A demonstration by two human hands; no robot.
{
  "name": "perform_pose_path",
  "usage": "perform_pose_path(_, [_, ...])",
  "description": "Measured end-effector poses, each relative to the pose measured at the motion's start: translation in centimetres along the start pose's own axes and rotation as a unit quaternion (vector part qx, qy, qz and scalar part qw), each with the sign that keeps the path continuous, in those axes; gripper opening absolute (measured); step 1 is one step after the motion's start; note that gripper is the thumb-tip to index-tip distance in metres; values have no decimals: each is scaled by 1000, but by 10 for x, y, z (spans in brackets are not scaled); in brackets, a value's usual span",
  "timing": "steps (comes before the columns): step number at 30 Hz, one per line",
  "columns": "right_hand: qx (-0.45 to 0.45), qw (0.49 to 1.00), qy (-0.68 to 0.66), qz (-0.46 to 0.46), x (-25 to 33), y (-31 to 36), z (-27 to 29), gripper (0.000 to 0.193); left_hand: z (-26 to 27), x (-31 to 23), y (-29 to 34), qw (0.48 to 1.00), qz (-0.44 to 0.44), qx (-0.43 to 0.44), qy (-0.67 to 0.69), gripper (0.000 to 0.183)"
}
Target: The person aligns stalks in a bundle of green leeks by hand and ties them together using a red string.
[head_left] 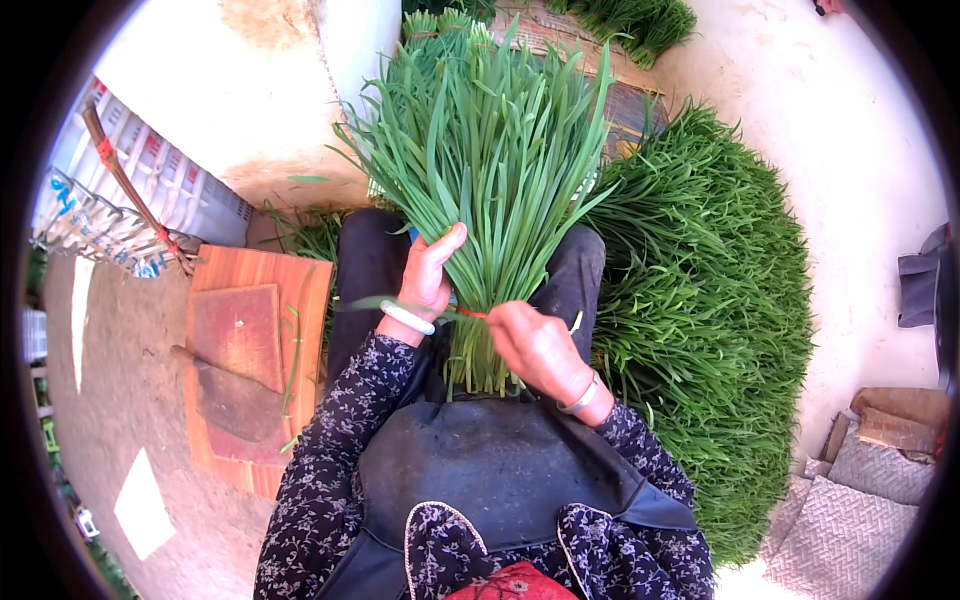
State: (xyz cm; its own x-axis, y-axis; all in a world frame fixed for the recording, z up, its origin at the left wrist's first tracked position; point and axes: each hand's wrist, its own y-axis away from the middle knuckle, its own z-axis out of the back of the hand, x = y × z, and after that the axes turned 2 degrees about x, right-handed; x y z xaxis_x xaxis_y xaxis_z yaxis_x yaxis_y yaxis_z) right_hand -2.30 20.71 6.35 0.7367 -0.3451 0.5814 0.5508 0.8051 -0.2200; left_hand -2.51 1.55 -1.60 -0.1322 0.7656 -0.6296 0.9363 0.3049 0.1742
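A thick bundle of garlic chives (490,180) stands between my knees, leaf tips fanned out away from me and pale cut ends toward my lap. My left hand (428,275) grips its left side, thumb lying up along the leaves. Around the lower stems runs an orange-red band (470,313). Closed fingers of my right hand (540,350) pinch at the right end of that band; their tips are slightly blurred. A loose green leaf (372,302) sticks out by my left wrist.
To the right lies a big heap of loose chives (720,330). At left, a wooden board (210,290) bears a smaller reddish board (240,315) and a broad-bladed knife (235,400). More bundles (425,40) lie beyond, beside a pale wall (240,80). Woven mats (845,540) are at lower right.
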Motion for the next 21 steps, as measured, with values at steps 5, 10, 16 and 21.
perform_pose_path(5, [-18, 995, 85, -53, -10, -13, -4, 19, -7, -2, 4, 1000, -5, 2, -8, 32])
perform_pose_path(10, [-11, 993, 109, -46, -16, -13, -9, 14, -15, -5, 9, 1000, 7, 5, -9, 33])
perform_pose_path(16, [111, 990, 66, -55, -4, -1, -10, 16, -17, -7, 10, 999, 6, 18, -27, 38])
perform_pose_path(21, [308, 932, -190, 2, 26, 8, 13, 25, -17, -5, 12, 999, 13, 22, -25, 36])
